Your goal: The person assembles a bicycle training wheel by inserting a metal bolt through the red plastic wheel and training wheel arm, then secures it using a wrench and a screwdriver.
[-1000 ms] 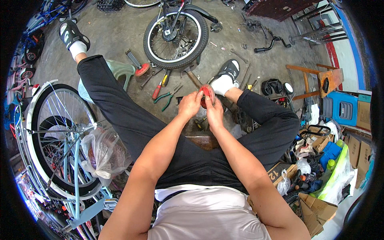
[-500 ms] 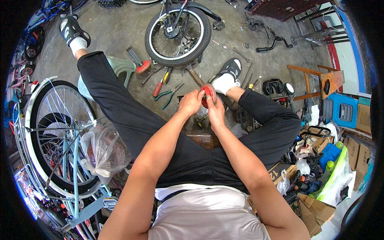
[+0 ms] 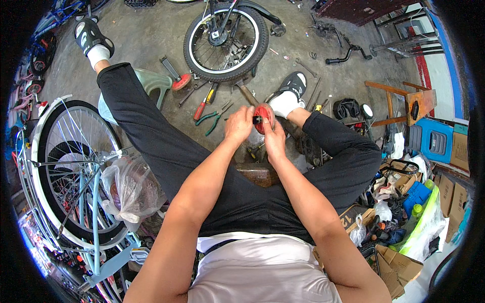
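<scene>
My right hand (image 3: 274, 139) grips a small red wheel (image 3: 261, 111) with a pale rim, held upright between my knees. The wheel resembles the stabilizer wheel (image 3: 181, 82) with a metal bracket on the floor ahead. At the hub of the held wheel a dark piece (image 3: 257, 120) sticks out toward my left. Close beside it is my left hand (image 3: 239, 124), its fingers curled together; what they hold, if anything, is hidden. Just beyond my hands lies a hammer (image 3: 246, 94) with a wooden handle.
A bicycle front wheel (image 3: 225, 44) stands ahead. Red-handled screwdriver (image 3: 200, 111), green-handled pliers (image 3: 212, 121) and a spanner (image 3: 306, 67) lie on the floor. A light-blue bicycle (image 3: 96, 217) stands at left. Handlebars (image 3: 348, 54), a wooden stool (image 3: 420, 103) and cardboard boxes (image 3: 399, 265) are at right.
My left hand has drawn slightly left off the wheel's face, exposing the dark piece at its hub. My right hand keeps holding the wheel in nearly the same place.
</scene>
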Motion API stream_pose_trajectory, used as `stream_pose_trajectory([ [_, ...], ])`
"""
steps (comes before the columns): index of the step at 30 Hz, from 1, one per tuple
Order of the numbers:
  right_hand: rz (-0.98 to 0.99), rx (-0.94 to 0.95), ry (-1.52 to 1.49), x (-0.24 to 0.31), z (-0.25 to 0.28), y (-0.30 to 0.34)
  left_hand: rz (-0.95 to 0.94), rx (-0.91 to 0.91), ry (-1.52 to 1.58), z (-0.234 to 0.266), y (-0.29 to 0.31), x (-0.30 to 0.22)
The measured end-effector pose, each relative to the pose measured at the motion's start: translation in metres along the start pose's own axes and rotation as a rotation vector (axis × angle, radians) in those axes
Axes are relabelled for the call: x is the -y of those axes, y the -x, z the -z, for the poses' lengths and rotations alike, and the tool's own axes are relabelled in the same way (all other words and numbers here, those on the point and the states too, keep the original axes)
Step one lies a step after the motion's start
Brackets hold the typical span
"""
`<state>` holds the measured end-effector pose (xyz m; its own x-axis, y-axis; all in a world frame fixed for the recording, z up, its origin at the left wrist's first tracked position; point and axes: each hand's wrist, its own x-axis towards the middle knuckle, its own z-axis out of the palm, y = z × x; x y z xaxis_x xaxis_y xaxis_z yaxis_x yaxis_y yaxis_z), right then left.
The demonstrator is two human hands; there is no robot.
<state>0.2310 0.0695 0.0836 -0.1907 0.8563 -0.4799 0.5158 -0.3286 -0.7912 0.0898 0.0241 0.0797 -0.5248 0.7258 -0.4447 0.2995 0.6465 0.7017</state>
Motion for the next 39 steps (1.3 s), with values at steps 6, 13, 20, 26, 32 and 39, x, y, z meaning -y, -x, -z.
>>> stream_pose_trajectory([
  [6,-0.172,0.075,-0.215,0.013,0.011,-0.001,-0.113,-0.237,-0.381,0.017,-0.015,0.024],
  [13,-0.26,0.222,-0.345,0.032,0.029,0.001,-0.115,-0.096,-0.323,0.022,-0.019,0.028],
  [20,-0.275,0.144,-0.335,0.022,0.026,-0.012,-0.142,-0.154,-0.364,0.038,-0.016,0.008],
  [26,-0.353,0.058,-0.282,0.006,0.027,-0.023,0.012,-0.169,-0.419,0.034,-0.022,0.018],
  [32,-0.327,0.102,-0.417,0.006,0.028,-0.028,0.198,-0.082,-0.413,0.004,-0.024,0.062],
  [39,-0.266,0.239,-0.638,0.036,0.029,-0.019,0.18,-0.044,-0.384,-0.008,-0.041,0.09],
])
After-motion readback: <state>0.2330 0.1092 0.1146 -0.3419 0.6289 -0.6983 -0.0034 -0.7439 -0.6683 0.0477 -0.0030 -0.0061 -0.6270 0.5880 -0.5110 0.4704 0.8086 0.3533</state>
